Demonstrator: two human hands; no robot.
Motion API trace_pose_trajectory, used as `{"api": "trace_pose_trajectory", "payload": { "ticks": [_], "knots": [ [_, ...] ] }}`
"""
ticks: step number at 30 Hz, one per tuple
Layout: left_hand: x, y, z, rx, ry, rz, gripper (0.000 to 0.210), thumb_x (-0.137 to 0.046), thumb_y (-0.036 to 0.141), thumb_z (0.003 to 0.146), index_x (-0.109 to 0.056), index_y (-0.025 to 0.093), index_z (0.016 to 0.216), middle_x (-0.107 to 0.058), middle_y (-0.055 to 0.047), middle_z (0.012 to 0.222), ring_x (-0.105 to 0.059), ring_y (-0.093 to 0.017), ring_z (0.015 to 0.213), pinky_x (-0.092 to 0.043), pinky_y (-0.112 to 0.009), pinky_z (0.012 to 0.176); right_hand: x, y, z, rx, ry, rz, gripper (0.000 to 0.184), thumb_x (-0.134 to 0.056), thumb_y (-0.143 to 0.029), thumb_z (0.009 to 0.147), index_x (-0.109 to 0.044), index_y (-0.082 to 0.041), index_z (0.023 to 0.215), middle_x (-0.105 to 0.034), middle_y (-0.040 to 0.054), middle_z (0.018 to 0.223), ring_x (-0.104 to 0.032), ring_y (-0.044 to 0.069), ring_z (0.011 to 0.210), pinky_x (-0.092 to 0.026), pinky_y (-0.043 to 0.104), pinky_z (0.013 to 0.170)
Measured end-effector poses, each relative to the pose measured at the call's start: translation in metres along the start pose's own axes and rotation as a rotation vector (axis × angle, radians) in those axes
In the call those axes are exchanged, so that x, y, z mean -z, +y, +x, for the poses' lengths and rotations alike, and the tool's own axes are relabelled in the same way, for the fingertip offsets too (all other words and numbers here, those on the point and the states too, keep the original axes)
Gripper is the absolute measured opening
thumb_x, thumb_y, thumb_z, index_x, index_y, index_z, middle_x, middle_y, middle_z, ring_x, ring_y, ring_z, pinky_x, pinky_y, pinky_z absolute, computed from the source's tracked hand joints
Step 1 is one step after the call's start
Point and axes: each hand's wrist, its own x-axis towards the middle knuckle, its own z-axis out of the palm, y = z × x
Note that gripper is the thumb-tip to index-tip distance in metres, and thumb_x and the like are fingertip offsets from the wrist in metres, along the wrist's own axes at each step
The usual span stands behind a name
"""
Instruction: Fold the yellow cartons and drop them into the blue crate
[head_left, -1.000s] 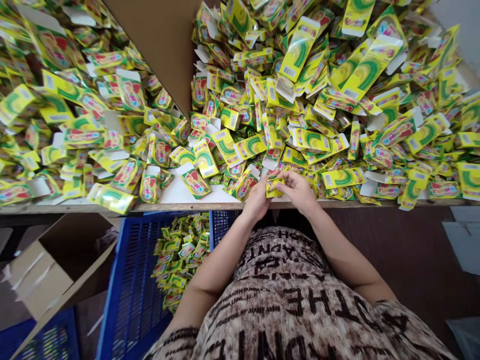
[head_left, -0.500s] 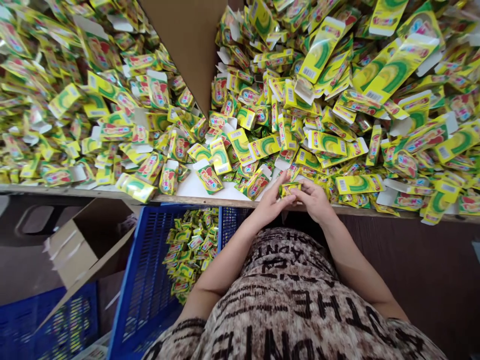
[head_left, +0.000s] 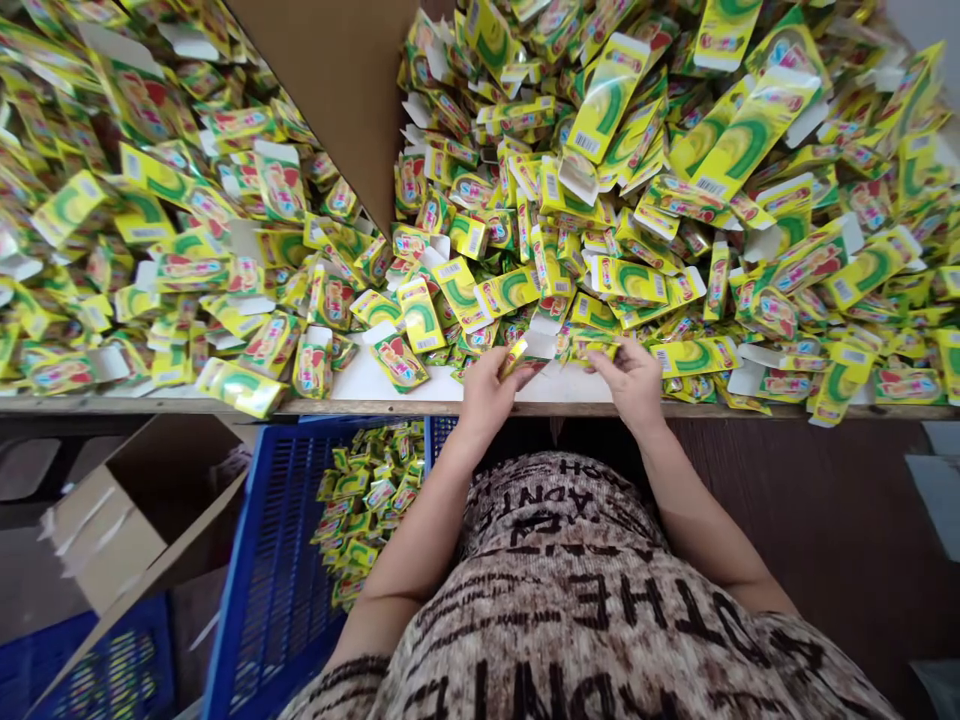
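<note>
The left hand (head_left: 486,392) and the right hand (head_left: 636,382), meeting around one small packet a moment ago, are now standing apart over the white tabletop (head_left: 562,386), near the centre of the frame. The left is holding a small yellow carton (head_left: 514,357) in a narrow grip; the right is bringing its fingertips to a yellow packet (head_left: 602,352), too blurred to tell whether it's gripping. Each hand seems to be working separately. Glossy, creased card boxes (head_left: 611,95) are heaping up above, and a slatted blue plastic crate (head_left: 255,540) is standing lower left
</note>
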Motion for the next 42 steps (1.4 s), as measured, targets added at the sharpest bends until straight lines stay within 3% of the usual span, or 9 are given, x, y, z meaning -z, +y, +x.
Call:
{"api": "trace_pose_trajectory", "payload": {
  "ticks": [5,10,18,24,28,30,33,37,42],
  "knots": [
    [-0.031,-0.003,0.005,0.038,-0.223,-0.454,0.025,-0.064,0.042,0.085,-0.061,0.017,0.082,-0.055,0.002,0.071,-0.049,-0.014,0.07,-0.038,-0.026,0.067,-0.006,-0.016,0.007,0.398,-0.001,-0.265,0.029,-0.07,-0.037,0.085,-0.065,-0.022,0.109,-0.072,0.005,0.101,-0.069,0.019,0.09,-0.057,0.034,0.085],
    [-0.042,-0.011,-0.001,0.084,-0.223,-0.599,0.03,-0.065,0.046,0.085,-0.066,0.017,0.09,-0.066,-0.002,0.086,-0.057,-0.018,0.082,-0.044,-0.028,0.079,0.0,-0.021,0.013,0.517,-0.132,-0.568,0.023,-0.063,-0.027,0.09,-0.069,-0.022,0.111,-0.073,0.0079,0.107,-0.066,0.023,0.101,-0.052,0.038,0.093],
    [-0.036,0.001,-0.006,0.058,-0.261,-0.732,0.037,-0.075,0.046,0.08,-0.069,0.017,0.102,-0.071,-0.005,0.098,-0.061,-0.02,0.094,-0.046,-0.03,0.089,-0.001,-0.06,0.021,0.547,-0.667,-0.884,0.022,-0.059,-0.016,0.09,-0.072,-0.021,0.107,-0.068,0.0083,0.097,-0.061,0.024,0.097,-0.047,0.035,0.085],
    [-0.033,0.0,-0.006,0.081,-0.276,-0.845,0.034,-0.075,0.045,0.081,-0.068,0.017,0.099,-0.068,-0.002,0.094,-0.059,-0.017,0.088,-0.046,-0.028,0.086,-0.009,-0.047,0.021,0.592,-0.478,-0.738,0.013,-0.062,-0.025,0.093,-0.073,-0.019,0.097,-0.069,0.0088,0.094,-0.061,0.023,0.092,-0.049,0.038,0.085],
    [-0.032,-0.003,-0.007,0.086,-0.275,-0.832,0.042,-0.077,0.05,0.077,-0.067,0.017,0.103,-0.07,-0.003,0.098,-0.06,-0.019,0.092,-0.048,-0.031,0.087,-0.012,-0.035,0.02,0.665,-0.516,-0.843,0.018,-0.065,-0.033,0.092,-0.078,-0.024,0.082,-0.065,0.0097,0.124,-0.048,0.032,0.122,-0.04,0.052,0.102],
    [-0.031,-0.004,-0.007,0.094,-0.283,-0.785,0.042,-0.078,0.051,0.076,-0.069,0.017,0.099,-0.07,-0.003,0.094,-0.061,-0.02,0.091,-0.049,-0.031,0.087,-0.011,-0.032,0.018,0.636,-0.591,-0.852,0.021,-0.065,-0.039,0.092,-0.079,-0.026,0.082,-0.058,0.0072,0.138,-0.038,0.036,0.135,-0.033,0.058,0.108],
    [-0.029,-0.005,-0.007,0.09,-0.261,-0.801,0.041,-0.067,0.054,0.086,-0.071,0.019,0.107,-0.072,-0.005,0.103,-0.062,-0.023,0.107,-0.047,-0.034,0.097,-0.008,-0.025,0.01,0.505,-0.526,-0.635,0.024,-0.059,-0.042,0.095,-0.078,-0.028,0.096,-0.061,0.0078,0.133,-0.046,0.031,0.13,-0.038,0.054,0.109],
    [-0.028,-0.007,-0.006,0.165,-0.288,-0.941,0.039,-0.059,0.051,0.092,-0.074,0.021,0.112,-0.073,-0.006,0.116,-0.062,-0.024,0.118,-0.043,-0.038,0.108,-0.009,-0.01,-0.005,0.127,-0.241,-0.156,0.028,-0.062,-0.045,0.092,-0.073,-0.026,0.108,-0.069,0.0052,0.099,-0.065,0.018,0.081,-0.056,0.034,0.075],
    [-0.02,-0.008,-0.001,0.279,-0.311,-1.048,0.029,-0.075,0.031,0.079,-0.077,0.021,0.106,-0.075,-0.006,0.111,-0.066,-0.021,0.108,-0.046,-0.033,0.102,-0.016,-0.008,-0.015,0.002,-0.265,-0.079,0.03,-0.068,-0.05,0.085,-0.074,-0.023,0.095,-0.07,0.0026,0.084,-0.059,0.013,0.057,-0.053,0.029,0.058]
  ]
}}
